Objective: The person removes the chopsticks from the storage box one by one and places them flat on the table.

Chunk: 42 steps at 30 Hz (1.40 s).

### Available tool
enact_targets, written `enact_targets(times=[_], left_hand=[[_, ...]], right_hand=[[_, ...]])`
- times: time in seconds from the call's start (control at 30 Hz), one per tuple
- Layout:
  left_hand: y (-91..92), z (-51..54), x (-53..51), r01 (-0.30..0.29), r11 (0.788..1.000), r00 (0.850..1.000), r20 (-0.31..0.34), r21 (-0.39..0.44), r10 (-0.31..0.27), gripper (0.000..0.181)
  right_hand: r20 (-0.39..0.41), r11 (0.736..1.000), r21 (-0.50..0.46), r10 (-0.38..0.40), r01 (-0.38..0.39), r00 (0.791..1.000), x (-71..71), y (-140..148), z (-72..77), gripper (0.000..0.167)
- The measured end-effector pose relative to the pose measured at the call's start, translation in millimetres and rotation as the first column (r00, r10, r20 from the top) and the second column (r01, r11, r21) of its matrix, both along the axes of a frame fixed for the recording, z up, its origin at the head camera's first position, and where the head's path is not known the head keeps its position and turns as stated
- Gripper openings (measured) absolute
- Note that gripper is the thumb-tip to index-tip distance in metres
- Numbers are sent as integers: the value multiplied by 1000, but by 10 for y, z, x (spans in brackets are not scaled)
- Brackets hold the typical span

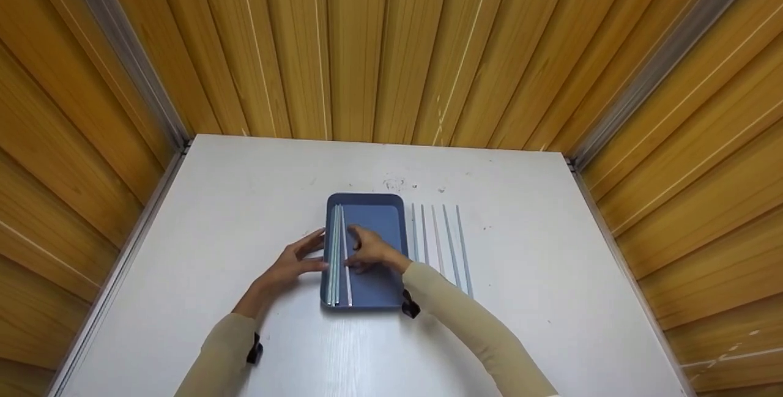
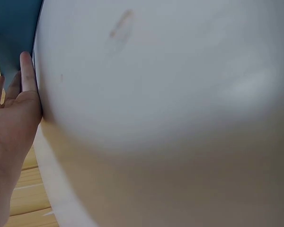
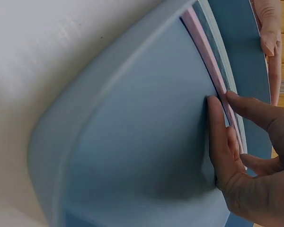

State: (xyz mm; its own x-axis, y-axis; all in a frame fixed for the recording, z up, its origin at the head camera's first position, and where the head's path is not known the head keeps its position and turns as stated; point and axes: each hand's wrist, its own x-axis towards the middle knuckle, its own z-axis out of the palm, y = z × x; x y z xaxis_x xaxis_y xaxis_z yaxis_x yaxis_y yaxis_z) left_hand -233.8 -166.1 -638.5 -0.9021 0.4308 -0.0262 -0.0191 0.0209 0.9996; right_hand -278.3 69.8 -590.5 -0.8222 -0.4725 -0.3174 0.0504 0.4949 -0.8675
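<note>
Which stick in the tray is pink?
The rightmost stick in the tray, pinched by the right hand; its pink sets it apart from the pale greenish sticks beside it.

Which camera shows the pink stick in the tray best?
The right wrist view: it shows the pink stick close up, plainly pink. The head view shows it thin and pale in the blue tray. The left wrist view doesn't show it.

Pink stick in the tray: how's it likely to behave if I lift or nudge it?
The pink stick is probably stiff, since it lies straight in the head view. It looks slender, so likely light, though its ends may swing if pinched off-centre. Pushed left, it could knock the pale green sticks beside it in the tray.
</note>
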Motion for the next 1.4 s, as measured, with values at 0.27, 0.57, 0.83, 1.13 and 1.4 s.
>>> enact_targets(times=[0.27, 0.57, 0.83, 1.13, 1.4], left_hand=[[-3, -2, -6, 0, 1000, 1000, 0, -16, 0, 86], [-11, -11, 15, 1, 1000, 1000, -13, -21, -2, 85], [-1, -21, -7, -15, 999, 1000, -2, -47, 15, 85], [-15, -31, -12, 5, 1000, 1000, 7, -25, -5, 85], [-14, -16, -4, -17, 999, 1000, 16, -40, 18, 85]], right_hand=[[-45, 999, 15, -31, 31, 999, 26, -36, 13, 89], [128, 994, -81, -57, 68, 990, 17, -14, 98, 91], [251, 993, -105, -26, 54, 968, 26, 135, 176, 89], [242, 984, -171, -8, 50, 970, 61, 337, 284, 88], [223, 980, -191, -20, 64, 975, 72, 515, 412, 91]])
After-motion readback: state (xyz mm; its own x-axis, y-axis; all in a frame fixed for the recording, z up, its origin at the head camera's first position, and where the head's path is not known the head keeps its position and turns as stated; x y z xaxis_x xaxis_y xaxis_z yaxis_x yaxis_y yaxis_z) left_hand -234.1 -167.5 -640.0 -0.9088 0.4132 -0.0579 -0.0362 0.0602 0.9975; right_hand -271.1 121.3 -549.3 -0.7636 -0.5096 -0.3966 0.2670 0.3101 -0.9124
